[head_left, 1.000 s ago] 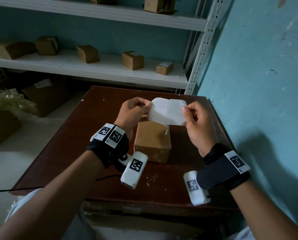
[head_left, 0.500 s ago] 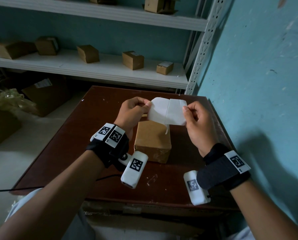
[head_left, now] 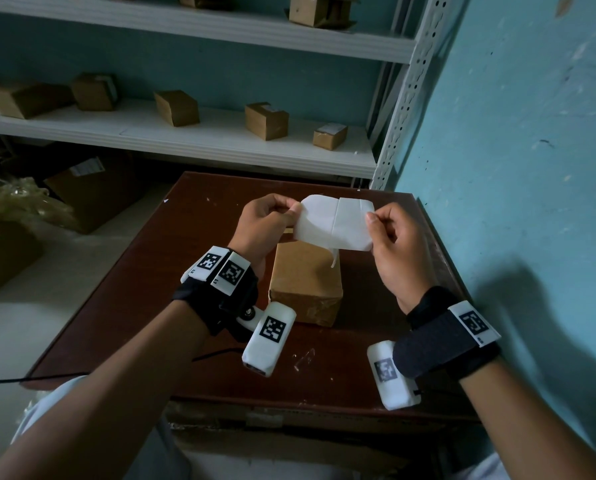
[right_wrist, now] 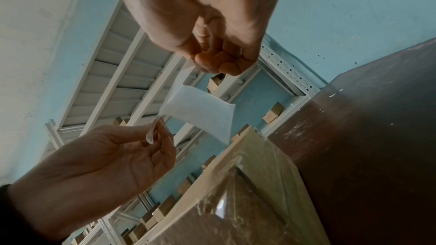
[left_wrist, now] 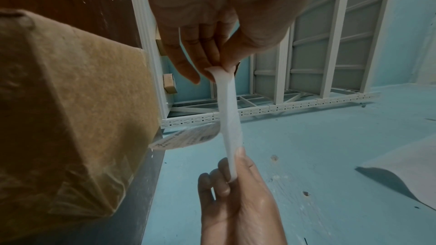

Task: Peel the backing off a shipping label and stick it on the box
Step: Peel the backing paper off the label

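Note:
I hold a white label sheet [head_left: 334, 223] in the air just above a brown cardboard box [head_left: 305, 282] that stands on the dark wooden table [head_left: 158, 278]. My left hand [head_left: 289, 211] pinches the sheet's left edge and my right hand [head_left: 371, 220] pinches its right edge. In the left wrist view the sheet [left_wrist: 230, 118] runs edge-on from my left hand [left_wrist: 218, 68] to my right hand [left_wrist: 232, 172], and a printed flap [left_wrist: 188, 139] curls off it toward the box [left_wrist: 70, 118]. The right wrist view shows the sheet [right_wrist: 200, 111] above the taped box [right_wrist: 235, 202].
A white metal shelf [head_left: 185, 140] behind the table carries several small cardboard boxes [head_left: 267, 121]. The blue wall [head_left: 514, 168] runs close along the table's right side. Larger cartons [head_left: 92, 192] and crumpled plastic lie on the floor at the left. A black cable [head_left: 30, 377] crosses the table's near left corner.

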The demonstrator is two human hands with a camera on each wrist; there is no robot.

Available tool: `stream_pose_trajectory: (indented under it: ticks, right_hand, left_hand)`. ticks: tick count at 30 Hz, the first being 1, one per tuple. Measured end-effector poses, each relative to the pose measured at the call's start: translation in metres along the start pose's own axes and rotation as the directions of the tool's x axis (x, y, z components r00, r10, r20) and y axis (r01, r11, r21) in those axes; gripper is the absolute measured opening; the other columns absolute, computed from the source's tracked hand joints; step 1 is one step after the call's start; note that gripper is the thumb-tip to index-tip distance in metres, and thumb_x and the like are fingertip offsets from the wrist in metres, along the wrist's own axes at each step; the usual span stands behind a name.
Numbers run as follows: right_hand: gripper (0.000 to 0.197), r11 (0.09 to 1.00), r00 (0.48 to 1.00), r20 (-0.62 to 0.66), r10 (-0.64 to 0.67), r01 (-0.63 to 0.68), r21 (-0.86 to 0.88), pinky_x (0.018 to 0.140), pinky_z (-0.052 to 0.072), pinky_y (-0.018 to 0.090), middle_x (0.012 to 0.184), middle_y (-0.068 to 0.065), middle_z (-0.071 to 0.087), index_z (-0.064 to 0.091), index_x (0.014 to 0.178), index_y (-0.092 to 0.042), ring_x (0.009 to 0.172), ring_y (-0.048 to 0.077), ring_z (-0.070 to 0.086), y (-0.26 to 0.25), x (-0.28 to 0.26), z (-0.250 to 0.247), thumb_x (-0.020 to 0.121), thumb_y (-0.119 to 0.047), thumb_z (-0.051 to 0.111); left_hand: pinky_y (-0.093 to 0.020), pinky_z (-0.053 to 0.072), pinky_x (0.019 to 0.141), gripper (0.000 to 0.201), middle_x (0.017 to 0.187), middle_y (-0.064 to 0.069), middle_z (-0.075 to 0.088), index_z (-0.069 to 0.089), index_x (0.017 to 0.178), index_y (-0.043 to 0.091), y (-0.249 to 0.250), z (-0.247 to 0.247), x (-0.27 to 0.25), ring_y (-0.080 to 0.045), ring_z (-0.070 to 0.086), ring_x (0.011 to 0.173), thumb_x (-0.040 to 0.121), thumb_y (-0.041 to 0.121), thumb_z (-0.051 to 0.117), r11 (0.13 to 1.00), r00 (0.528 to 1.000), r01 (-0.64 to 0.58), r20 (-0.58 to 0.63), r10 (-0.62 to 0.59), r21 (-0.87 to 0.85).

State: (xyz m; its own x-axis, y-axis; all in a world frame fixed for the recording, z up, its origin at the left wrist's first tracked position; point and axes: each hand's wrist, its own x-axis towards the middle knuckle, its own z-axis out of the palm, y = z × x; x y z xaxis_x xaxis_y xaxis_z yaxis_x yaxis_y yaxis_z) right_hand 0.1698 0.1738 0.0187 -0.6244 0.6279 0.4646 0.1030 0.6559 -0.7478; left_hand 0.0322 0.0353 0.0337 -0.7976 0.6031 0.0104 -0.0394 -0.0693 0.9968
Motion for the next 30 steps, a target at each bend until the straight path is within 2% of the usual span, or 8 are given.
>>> stream_pose_trajectory:
  ticks: [6,12,15,20,24,27,30]
  right_hand:
    - [0.017,1.000,1.000,0.000,0.000,0.000,0.007,0.058,0.044,0.017,0.082,-0.007,0.055,0.053,0.092,-0.013,0.075,0.006,0.055,-0.0002,0.0002,-0.0007,0.100,-0.028,0.048]
    - [0.018,1.000,1.000,-0.008,-0.003,0.004,0.020,0.060,0.047,0.022,0.085,-0.001,0.058,0.053,0.092,-0.012,0.081,0.015,0.059,-0.0007,-0.0001,-0.0010,0.100,-0.027,0.048]
    - [0.018,1.000,1.000,-0.010,0.000,0.000,0.015,0.060,0.048,0.022,0.083,-0.003,0.057,0.053,0.092,-0.013,0.079,0.013,0.059,-0.0014,0.0000,-0.0013,0.100,-0.028,0.049]
    - [0.016,1.000,1.000,-0.008,-0.001,0.001,-0.002,0.058,0.045,0.015,0.082,-0.009,0.055,0.053,0.092,-0.014,0.075,0.004,0.056,-0.0005,0.0001,-0.0016,0.100,-0.028,0.049]
    - [0.017,1.000,1.000,-0.015,-0.001,0.001,-0.006,0.059,0.046,0.019,0.081,-0.009,0.055,0.053,0.092,-0.014,0.075,0.003,0.056,0.0004,0.0002,-0.0010,0.100,-0.029,0.049]
    - [0.018,1.000,1.000,-0.019,-0.003,0.003,-0.002,0.060,0.047,0.024,0.081,-0.008,0.056,0.054,0.093,-0.013,0.077,0.009,0.057,0.0007,0.0000,-0.0010,0.100,-0.029,0.049]
    - [0.017,1.000,1.000,-0.016,-0.005,0.005,-0.011,0.060,0.047,0.023,0.082,-0.008,0.056,0.053,0.093,-0.014,0.077,0.007,0.057,0.0008,0.0003,-0.0018,0.100,-0.030,0.048]
  left_hand:
    - [-0.032,0.052,0.073,0.009,0.098,-0.005,0.063,0.063,0.091,0.010,-0.0009,0.0002,0.0004,-0.018,0.061,0.093,0.095,0.012,0.055,1.000,1.000,0.005,-0.003,-0.005,0.004]
    - [-0.032,0.051,0.074,0.009,0.097,-0.004,0.063,0.062,0.092,0.011,-0.0002,0.0001,-0.0001,-0.016,0.060,0.092,0.095,0.012,0.054,1.000,1.000,0.014,-0.006,-0.014,0.004]
    - [-0.030,0.051,0.071,0.008,0.097,-0.004,0.063,0.062,0.093,0.010,0.0004,0.0000,-0.0002,-0.016,0.060,0.091,0.096,0.012,0.054,1.000,1.000,0.016,-0.004,-0.016,-0.002]
    - [-0.029,0.051,0.068,0.008,0.097,-0.003,0.063,0.062,0.093,0.010,0.0006,0.0002,-0.0003,-0.015,0.060,0.090,0.095,0.012,0.055,1.000,1.000,0.020,-0.009,-0.020,-0.010]
    - [-0.029,0.051,0.068,0.008,0.096,-0.003,0.063,0.063,0.092,0.010,0.0002,-0.0003,0.0005,-0.016,0.060,0.090,0.095,0.012,0.055,1.000,1.000,0.018,-0.010,-0.018,-0.011]
    - [-0.027,0.051,0.065,0.008,0.095,-0.003,0.063,0.062,0.091,0.010,0.0002,0.0000,0.0003,-0.015,0.061,0.089,0.095,0.011,0.055,1.000,1.000,0.020,-0.009,-0.020,-0.023]
    - [-0.027,0.052,0.065,0.008,0.096,-0.003,0.064,0.062,0.092,0.010,0.0005,0.0000,0.0002,-0.015,0.061,0.089,0.095,0.011,0.055,0.999,1.000,0.021,-0.012,-0.022,-0.026]
